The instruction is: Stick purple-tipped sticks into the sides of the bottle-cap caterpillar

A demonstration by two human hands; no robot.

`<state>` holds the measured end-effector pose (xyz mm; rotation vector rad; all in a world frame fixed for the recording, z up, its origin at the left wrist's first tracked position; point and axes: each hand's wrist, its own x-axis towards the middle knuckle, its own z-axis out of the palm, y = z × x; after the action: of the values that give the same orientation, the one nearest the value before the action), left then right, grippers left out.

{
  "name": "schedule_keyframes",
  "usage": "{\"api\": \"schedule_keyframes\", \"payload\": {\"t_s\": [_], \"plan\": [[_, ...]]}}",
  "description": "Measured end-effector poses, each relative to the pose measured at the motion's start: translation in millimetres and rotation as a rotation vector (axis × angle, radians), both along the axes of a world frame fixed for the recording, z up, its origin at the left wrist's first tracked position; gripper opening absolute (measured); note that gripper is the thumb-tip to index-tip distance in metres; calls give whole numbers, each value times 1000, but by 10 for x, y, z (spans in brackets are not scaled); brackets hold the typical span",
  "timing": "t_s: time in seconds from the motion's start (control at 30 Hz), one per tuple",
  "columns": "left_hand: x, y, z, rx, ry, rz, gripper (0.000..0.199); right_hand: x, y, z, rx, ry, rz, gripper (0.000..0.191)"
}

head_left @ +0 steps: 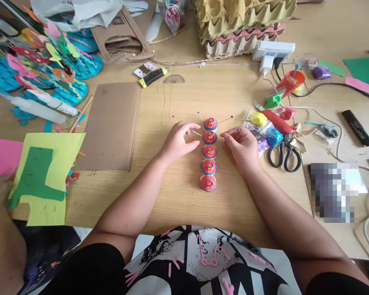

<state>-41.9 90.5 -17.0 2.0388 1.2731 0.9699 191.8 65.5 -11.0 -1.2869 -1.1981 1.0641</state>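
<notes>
A row of several small domed pieces (209,152), red on top with blue rims and yellow-and-dark markings, runs down the table in front of me. Two thin sticks with purple tips (225,119) jut from either side of the farthest piece. Another purple-tipped stick (197,133) sticks out at the left of the second piece. My left hand (182,140) is beside that stick, thumb and fingers apart, holding nothing. To the right of the second piece, my right hand (240,146) pinches a thin stick with a purple ball tip (238,130), its other end pointing at the piece.
Bagged coloured clay (273,135), black-handled scissors (285,157) and an orange cup (291,82) lie right. Cardboard (110,127) and turquoise paper crafts (70,88) are left. Egg trays (233,45) and a power strip (275,50) stand behind. Another person's arm (4,233) shows at left.
</notes>
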Motion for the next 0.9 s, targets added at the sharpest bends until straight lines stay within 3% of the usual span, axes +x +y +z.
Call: {"api": "schedule_keyframes", "payload": {"t_s": [0.1,0.4,0.9], "plan": [[20,13,13,29,89,-14,37,22,17,-32,39,-120,-22,18],[55,29,24,2,218,-17,41,36,41,-55,25,-205,17,13],[67,38,37,-14,244,-26,38,30,34,-14,-21,-182,2,18]]}}
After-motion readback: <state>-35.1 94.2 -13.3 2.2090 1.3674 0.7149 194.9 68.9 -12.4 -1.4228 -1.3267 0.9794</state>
